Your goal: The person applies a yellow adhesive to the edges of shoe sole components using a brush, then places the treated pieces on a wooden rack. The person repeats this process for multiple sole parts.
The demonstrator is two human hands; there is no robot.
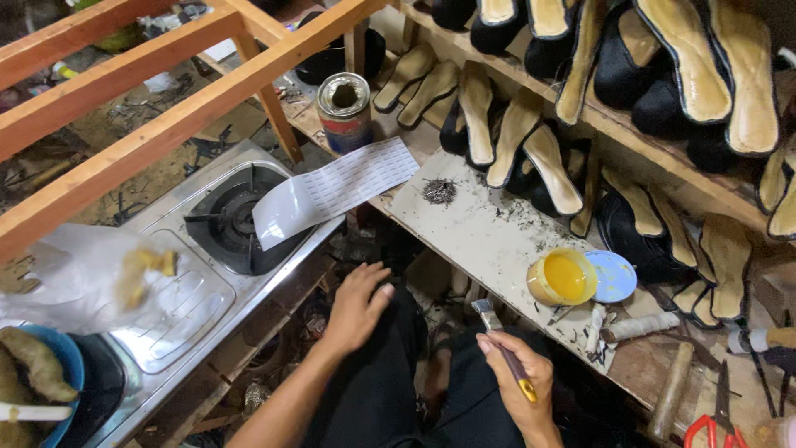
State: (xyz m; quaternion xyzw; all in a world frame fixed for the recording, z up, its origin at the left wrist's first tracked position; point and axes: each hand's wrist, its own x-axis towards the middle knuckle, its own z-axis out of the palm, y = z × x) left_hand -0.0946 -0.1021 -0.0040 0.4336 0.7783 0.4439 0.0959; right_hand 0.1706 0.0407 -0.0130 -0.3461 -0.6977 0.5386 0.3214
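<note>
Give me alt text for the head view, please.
A person's right hand holds a small brush near an open tub of yellow glue on a workbench; the left hand rests empty on their knee.

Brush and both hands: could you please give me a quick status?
Right hand grips brush, bristles up. Left hand empty, resting on knee. Open glue pot on bench, nothing between it and the brush.

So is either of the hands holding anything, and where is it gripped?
The right hand grips a small flat-bristled brush by its purple-and-yellow handle. The left hand holds nothing.
</note>
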